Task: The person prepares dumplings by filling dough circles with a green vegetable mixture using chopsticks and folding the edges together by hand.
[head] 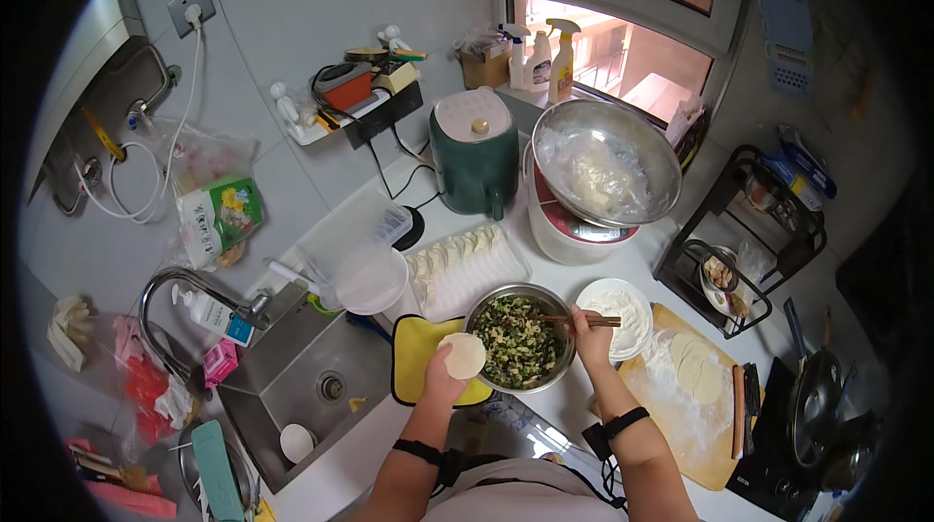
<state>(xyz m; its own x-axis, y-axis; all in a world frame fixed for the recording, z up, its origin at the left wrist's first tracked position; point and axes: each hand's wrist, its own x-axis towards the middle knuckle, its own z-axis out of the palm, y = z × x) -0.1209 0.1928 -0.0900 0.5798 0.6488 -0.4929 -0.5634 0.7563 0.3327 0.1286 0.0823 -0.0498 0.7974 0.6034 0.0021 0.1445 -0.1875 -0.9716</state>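
Observation:
On the palm side of my left hand (444,380) lies a round dough wrapper (463,356), flat and without filling. My right hand (591,336) grips wooden chopsticks (604,320), whose far ends reach into a metal bowl (565,361) of chopped green filling (516,344). Just right of it is a white bowl of flour (620,314). Several more wrappers (697,369) overlap on a floured wooden board (675,460), with a rolling pin (738,412) along its right side. Behind the metal bowl, a tray (463,296) holds a row of folded dumplings (456,253).
A steel sink (284,383) with a faucet (175,274) lies to the left. A yellow cloth (412,361) is beside the filling bowl. Behind stand a green air fryer (474,157) and a cooker (576,245) bearing a metal basin (660,193). A frying pan (813,405) is far right.

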